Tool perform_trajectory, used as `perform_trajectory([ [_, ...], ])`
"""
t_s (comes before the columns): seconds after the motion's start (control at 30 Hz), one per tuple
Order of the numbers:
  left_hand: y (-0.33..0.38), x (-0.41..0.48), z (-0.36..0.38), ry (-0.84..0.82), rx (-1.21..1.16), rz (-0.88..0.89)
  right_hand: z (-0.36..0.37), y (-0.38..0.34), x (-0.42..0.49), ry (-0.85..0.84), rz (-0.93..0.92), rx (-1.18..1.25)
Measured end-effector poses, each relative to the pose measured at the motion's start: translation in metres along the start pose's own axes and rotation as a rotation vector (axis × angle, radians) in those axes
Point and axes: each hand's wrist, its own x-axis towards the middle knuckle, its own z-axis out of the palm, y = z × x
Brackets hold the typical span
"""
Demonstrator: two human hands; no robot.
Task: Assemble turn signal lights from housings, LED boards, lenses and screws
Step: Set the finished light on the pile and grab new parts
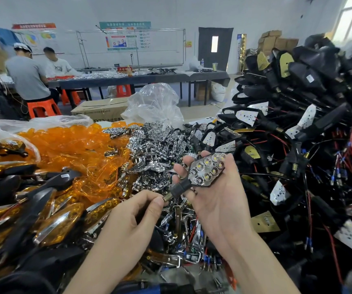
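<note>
Workbench buried in parts: translucent orange plastic lenses [71, 143] heaped beyond the left fingers, black housings with red wires [298, 124] piled past the right ones. Palm-up right hand [217, 198] cradles a black turn signal housing with chrome multi-LED reflector [208, 169] on loosely curled fingers — left hand [128, 219] pinches its brass stem tip [166, 197], thumb against forefinger.

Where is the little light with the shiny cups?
In the head view the half-built light lies in the right hand, just right of centre, while the left hand pinches its stem tip; the silver reflector pile sits right behind it.
</note>
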Motion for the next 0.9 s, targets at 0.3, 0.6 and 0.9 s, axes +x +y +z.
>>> perform_trajectory([
  [0.3,0.009,0.002,0.008,0.021,-0.014,-0.004,0.004,0.006,0.004,0.029,-0.063,-0.275],
  [0.6,0.029,0.004,0.026,-0.026,-0.133,-0.004,0.007,0.015,-0.003,-0.123,-0.101,-0.576],
  [0.9,0.032,0.003,0.037,-0.055,-0.333,-0.163,0.007,0.014,-0.008,-0.122,-0.143,-0.609],
])
